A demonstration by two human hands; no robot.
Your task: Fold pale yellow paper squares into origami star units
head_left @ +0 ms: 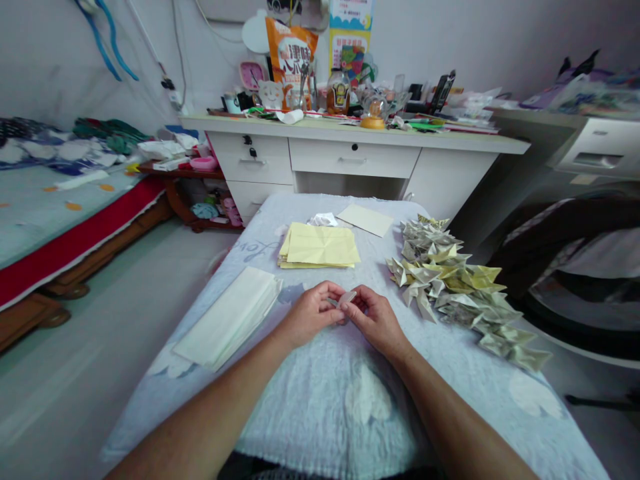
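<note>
Both hands meet over the middle of a cloth-covered table. My left hand is closed, pinching a small folded piece of pale paper. The fingers of my right hand are closed on the same piece from the other side, hiding part of it. Just beyond the hands lies a stack of yellow paper sheets with crease marks on top. To the left rests a stack of long whitish paper. Many pointed folded paper pieces in grey and yellow are heaped on the right.
A single pale sheet and a crumpled white paper lie at the table's far end. Behind stands a white desk crowded with small items. A bed is at left, a washing machine at right.
</note>
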